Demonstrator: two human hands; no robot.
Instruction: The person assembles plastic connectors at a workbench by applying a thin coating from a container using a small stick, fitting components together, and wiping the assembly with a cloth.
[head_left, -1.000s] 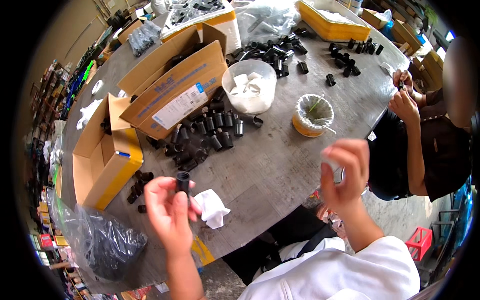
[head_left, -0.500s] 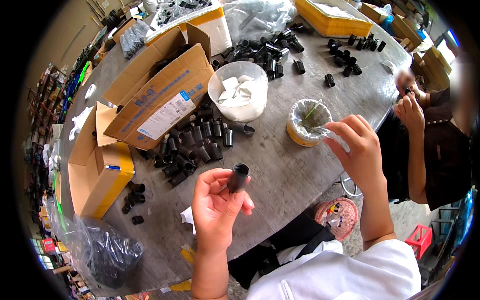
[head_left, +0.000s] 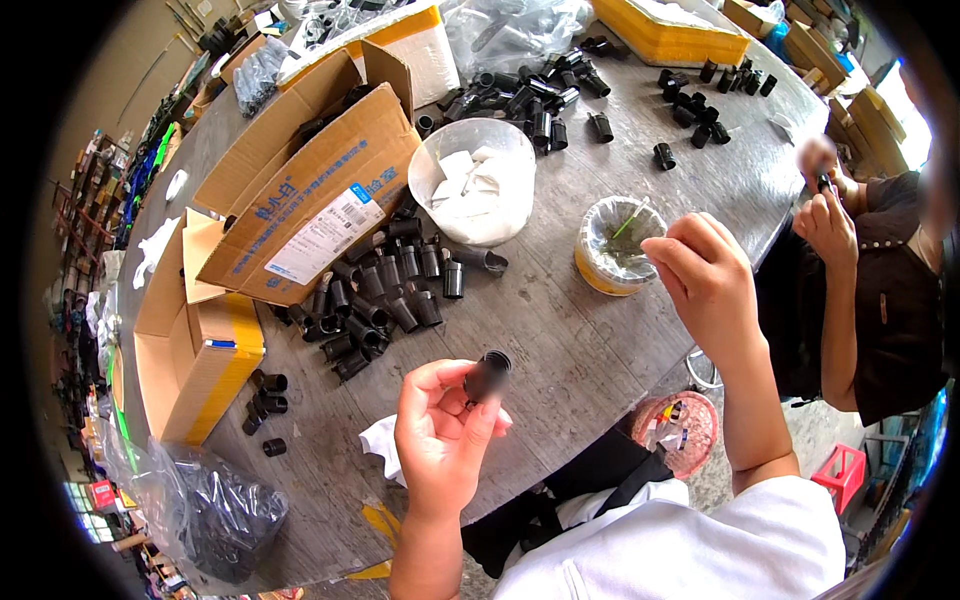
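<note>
My left hand [head_left: 440, 432] grips a short black plastic cylinder [head_left: 487, 377], its round opening tilted upward. The cylinder's front is blurred. To the right, my right hand [head_left: 705, 285] is closed in a pinch at the rim of a small bag-lined tub [head_left: 603, 278]; I cannot make out what is between the fingertips. A thin green stick [head_left: 631, 218] leans inside that tub. Several more black cylinders [head_left: 380, 290] lie heaped on the table left of the tub, beside a white translucent bucket [head_left: 478, 232] holding white pieces.
An opened cardboard box [head_left: 315, 205] and a smaller carton [head_left: 200, 350] stand at left. A dark-filled plastic bag [head_left: 225, 510] sits near the table's left edge. More black cylinders [head_left: 545, 105] lie at the back. At right, a co-worker's hands [head_left: 828, 215] hold something small and dark.
My left hand has moved slightly right and down with the cylinder. My right hand's fingers have drawn together, and the clear film seen at its fingertips before no longer shows there.
</note>
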